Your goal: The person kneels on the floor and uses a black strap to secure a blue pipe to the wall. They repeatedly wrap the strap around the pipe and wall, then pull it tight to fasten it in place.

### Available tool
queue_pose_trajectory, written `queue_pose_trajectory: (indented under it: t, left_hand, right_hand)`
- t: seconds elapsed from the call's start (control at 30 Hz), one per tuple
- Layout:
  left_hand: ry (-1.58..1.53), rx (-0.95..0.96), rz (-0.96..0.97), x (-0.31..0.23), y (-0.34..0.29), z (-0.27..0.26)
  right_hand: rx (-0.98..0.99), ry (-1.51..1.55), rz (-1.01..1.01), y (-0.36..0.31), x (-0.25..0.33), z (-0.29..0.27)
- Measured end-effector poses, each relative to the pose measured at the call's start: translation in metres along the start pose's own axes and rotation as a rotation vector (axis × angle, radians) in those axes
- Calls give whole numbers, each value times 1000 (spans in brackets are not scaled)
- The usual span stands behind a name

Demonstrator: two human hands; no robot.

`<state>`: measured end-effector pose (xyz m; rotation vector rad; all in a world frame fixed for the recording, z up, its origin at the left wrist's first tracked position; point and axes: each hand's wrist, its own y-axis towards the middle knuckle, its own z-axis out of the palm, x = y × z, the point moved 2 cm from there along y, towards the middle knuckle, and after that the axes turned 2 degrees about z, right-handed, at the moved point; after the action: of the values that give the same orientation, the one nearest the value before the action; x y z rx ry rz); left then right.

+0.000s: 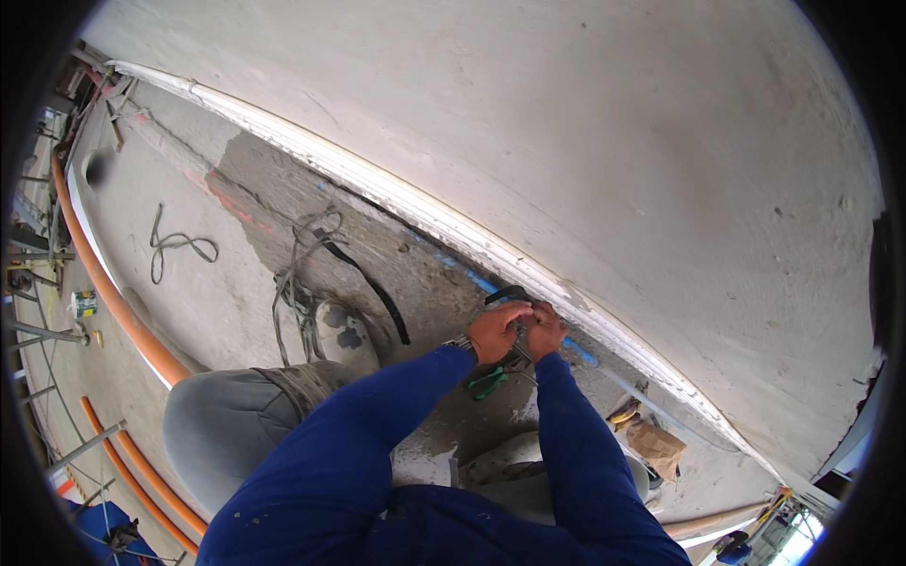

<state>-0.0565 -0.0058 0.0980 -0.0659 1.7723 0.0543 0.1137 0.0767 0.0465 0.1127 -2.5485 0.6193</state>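
Blue sleeves fill the lower middle of the frame, rising from the bottom edge. At centre the left hand (pixel 493 332) and right hand (pixel 545 329) are curled together, touching, around a small dark tool (pixel 508 294) held against the white conduit (pixel 396 193) that runs diagonally along the foot of the grey wall (pixel 604 123); what kind of tool it is cannot be made out. Just below the hands, green-handled pliers (pixel 488 382) lie on the concrete floor (pixel 189 283). A crumpled brown paper bag (pixel 658 445) sits at lower right. A small green-and-white can (pixel 84 303) stands at far left, beside long orange pipes (pixel 113 302). A loose grey cable (pixel 175 245) curls in the upper left.
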Motion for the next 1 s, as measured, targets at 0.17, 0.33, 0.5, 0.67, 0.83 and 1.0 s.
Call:
queue_pose_trajectory:
  t: [0.17,0.33,0.5,0.67,0.83,1.0]
  left_hand:
    - [120,121,33,3,17,-3]
    - [266,347,-208,4,31,-6]
    - [417,506,-311,5,56,2]
    - [519,615,-318,23,72,8]
    - [528,678,-394,15,77,9]
    - [668,764,-465,13,80,3]
  right_hand:
    - [27,9,-21,-4,1,0]
    - [-18,-36,-19,-8,9,-3]
    - [-8,-54,-29,-7,3,0]
    - [-39,-55,-52,-9,3,6]
    - [-93,7,-58,-11,-6,8]
    - [-141,-46,-105,-19,0,7]
